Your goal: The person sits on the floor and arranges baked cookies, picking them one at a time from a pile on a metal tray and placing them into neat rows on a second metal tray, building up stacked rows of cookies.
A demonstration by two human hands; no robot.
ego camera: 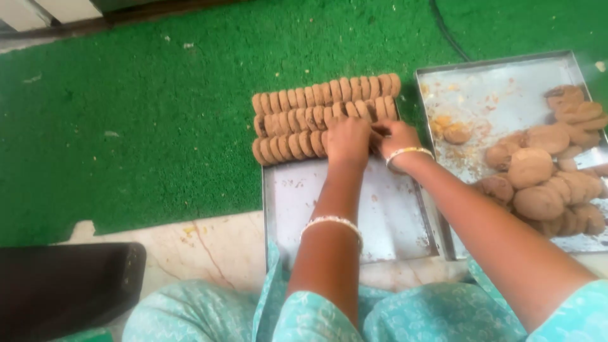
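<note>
i see my left hand (347, 140) pressed on the near row of brown cookies (297, 144), fingers curled over them on the far end of the steel tray (354, 215). my right hand (394, 136) pinches cookies just beside it, at the row's right end. a second tray (481, 88) to the right holds loose cookies (538, 183), on green matting (126, 126).

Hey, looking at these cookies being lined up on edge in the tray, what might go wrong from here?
The cookie rows stand on edge, so a nudge from the left hand or right hand might topple a row. The top row sits at the tray's far edge and could spill onto the green mat. The loose pile looks crumbly and may break.
</note>
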